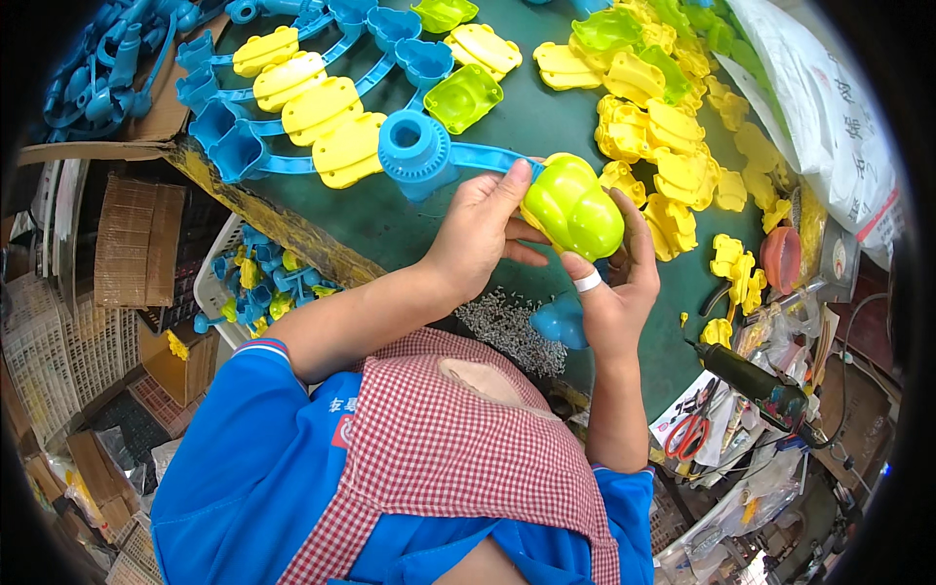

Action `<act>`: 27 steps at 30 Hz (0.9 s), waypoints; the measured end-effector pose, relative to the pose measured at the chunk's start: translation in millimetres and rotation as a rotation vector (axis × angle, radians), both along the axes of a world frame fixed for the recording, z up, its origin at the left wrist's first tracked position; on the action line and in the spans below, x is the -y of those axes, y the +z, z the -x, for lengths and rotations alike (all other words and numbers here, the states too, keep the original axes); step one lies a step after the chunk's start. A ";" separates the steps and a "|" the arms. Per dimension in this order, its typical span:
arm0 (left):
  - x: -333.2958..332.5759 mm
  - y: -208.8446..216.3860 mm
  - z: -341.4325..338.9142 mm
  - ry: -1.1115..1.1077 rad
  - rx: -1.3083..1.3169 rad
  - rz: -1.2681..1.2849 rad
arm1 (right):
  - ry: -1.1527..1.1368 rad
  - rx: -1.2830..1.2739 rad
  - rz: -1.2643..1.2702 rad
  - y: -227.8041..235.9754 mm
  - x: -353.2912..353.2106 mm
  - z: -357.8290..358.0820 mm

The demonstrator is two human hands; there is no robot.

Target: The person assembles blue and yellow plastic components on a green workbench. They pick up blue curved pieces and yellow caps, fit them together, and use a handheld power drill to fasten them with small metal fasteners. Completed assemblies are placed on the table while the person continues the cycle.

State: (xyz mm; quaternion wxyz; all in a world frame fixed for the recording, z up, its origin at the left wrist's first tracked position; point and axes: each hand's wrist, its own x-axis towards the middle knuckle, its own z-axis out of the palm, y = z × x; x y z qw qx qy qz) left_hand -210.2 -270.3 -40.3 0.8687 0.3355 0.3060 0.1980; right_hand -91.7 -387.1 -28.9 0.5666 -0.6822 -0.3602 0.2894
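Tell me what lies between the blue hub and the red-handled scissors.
In the head view, between the blue hub and scissors come both hands, left and right, gripping a lime-green shell.

Glossy lime-green lobed plastic shell (573, 208), domed side up, held above green table at blue plastic arm's end.

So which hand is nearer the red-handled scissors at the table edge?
The right hand. It holds the lime-green shell just above and left of the scissors; the left hand grips the shell's far side.
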 end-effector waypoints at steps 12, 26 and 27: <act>-6.3 17.3 -3.0 -0.070 0.127 -0.048 | 0.087 0.172 -0.182 -13.2 12.2 -15.5; -17.5 -28.1 24.3 -0.340 0.069 0.089 | -1.075 1.142 -0.530 -2.0 134.8 -87.3; -15.2 -36.3 23.1 -0.347 0.040 -0.018 | -1.313 1.000 -0.421 -4.8 146.5 -99.4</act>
